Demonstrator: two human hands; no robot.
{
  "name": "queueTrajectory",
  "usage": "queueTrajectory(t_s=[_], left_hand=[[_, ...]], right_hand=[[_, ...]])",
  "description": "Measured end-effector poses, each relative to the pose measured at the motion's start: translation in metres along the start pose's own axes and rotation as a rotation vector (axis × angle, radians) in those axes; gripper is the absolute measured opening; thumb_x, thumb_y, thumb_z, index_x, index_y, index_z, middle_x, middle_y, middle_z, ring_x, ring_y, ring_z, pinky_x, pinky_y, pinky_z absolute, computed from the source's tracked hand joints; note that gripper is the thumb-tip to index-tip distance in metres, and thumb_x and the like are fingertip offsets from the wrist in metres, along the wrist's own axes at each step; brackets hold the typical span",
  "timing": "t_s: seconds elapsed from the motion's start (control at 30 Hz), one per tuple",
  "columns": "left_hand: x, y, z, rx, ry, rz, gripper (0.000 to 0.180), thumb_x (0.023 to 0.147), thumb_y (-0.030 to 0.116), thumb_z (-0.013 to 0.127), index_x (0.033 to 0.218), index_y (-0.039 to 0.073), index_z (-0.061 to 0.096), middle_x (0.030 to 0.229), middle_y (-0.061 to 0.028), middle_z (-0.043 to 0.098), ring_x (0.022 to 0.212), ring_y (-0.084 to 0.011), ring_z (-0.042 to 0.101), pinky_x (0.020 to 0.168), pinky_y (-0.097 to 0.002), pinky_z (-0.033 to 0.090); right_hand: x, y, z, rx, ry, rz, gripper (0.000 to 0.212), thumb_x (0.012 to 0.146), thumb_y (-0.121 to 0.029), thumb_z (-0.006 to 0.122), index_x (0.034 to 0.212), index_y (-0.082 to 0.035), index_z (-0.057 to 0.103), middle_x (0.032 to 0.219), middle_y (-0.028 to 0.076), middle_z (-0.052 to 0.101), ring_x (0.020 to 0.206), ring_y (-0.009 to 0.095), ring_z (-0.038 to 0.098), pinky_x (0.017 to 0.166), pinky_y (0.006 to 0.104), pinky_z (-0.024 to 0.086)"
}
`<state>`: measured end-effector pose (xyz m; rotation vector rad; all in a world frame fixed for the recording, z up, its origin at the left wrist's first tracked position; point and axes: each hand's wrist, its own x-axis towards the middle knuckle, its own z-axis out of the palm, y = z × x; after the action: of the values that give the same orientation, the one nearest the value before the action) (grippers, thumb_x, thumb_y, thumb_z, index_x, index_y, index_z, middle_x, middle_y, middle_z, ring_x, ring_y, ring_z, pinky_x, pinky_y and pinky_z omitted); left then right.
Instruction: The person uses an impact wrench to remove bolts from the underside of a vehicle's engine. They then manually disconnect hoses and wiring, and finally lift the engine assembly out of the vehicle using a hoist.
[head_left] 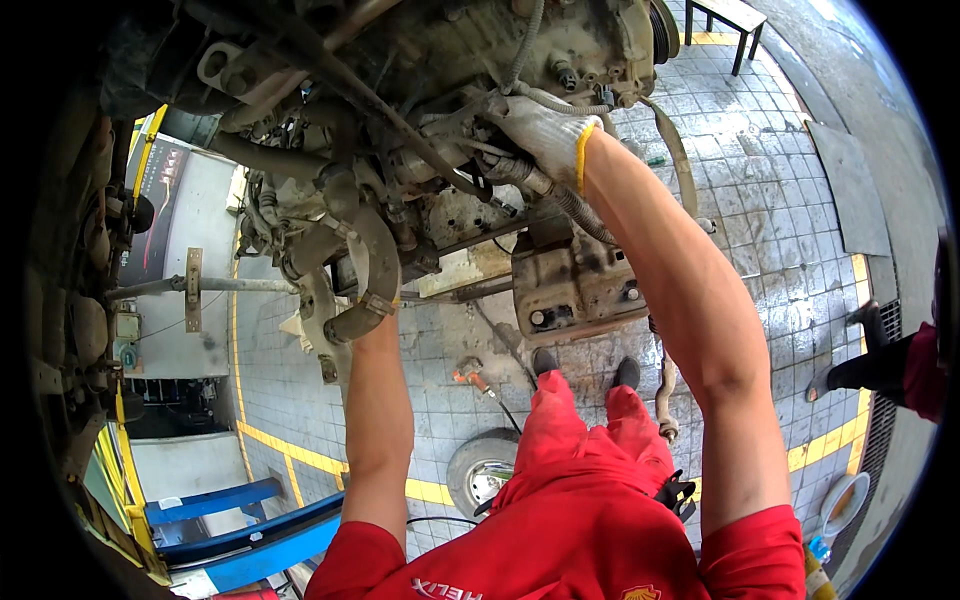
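Above me hangs the greasy underside of an engine (600,45). My right hand (545,130), in a white knit glove with a yellow cuff, reaches up among its parts beside a grey corrugated conduit (530,45). Its fingers are mostly hidden there. Below that wrist run a thicker corrugated tube (580,212) and a dirty box-shaped metal part (570,285) with bolts. My left forearm (378,420) rises behind a thick curved rubber hose (378,255) with a metal clamp (377,304). The hose and a bracket cover most of my left hand, so its grip cannot be seen.
On the tiled floor lie a wheel (485,470) and an orange-and-grey tool (470,377) with a black line. Blue lift beams (255,550) stand at the lower left. Another person's leg (870,368), a bucket (845,500) and a low bench (730,14) are to the right.
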<state>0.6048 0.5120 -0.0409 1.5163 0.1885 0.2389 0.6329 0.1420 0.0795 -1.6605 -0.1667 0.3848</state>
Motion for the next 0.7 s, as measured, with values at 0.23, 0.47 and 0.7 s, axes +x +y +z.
queueTrajectory(t_s=[0.23, 0.47, 0.7], left_hand=[[0.038, -0.018, -0.1, -1.724, -0.474, -0.198, 0.058, 0.113, 0.034, 0.043, 0.164, 0.007, 0.033, 0.167, -0.0125, 0.038, 0.152, -0.0208, 0.038, 0.123, -0.0428, 0.036], [-0.003, 0.039, -0.068, -1.36, -0.337, -0.227, 0.059, 0.113, 0.033, 0.043, 0.162, 0.003, 0.033, 0.167, -0.0133, 0.038, 0.153, -0.0235, 0.038, 0.124, -0.0387, 0.039], [-0.019, 0.068, -0.035, -0.786, -0.327, -0.096, 0.047, 0.113, 0.02, 0.048, 0.155, 0.001, 0.045, 0.152, -0.0144, 0.056, 0.131, -0.0255, 0.061, 0.103, -0.0362, 0.056]], right_hand=[[-0.031, -0.02, 0.002, -0.652, 0.089, -0.398, 0.024, 0.109, -0.018, 0.053, 0.124, -0.007, 0.068, 0.111, 0.009, 0.074, 0.107, 0.026, 0.071, 0.093, 0.0372, 0.058], [-0.03, -0.018, 0.004, 0.217, -0.053, 0.031, 0.044, 0.104, -0.02, 0.054, 0.146, -0.008, 0.058, 0.132, 0.019, 0.069, 0.121, 0.034, 0.067, 0.099, 0.0401, 0.057], [-0.007, 0.021, -0.003, -1.097, 0.175, -0.714, 0.049, 0.104, -0.003, 0.043, 0.154, -0.001, 0.046, 0.144, 0.021, 0.062, 0.133, 0.037, 0.059, 0.11, 0.0405, 0.051]])
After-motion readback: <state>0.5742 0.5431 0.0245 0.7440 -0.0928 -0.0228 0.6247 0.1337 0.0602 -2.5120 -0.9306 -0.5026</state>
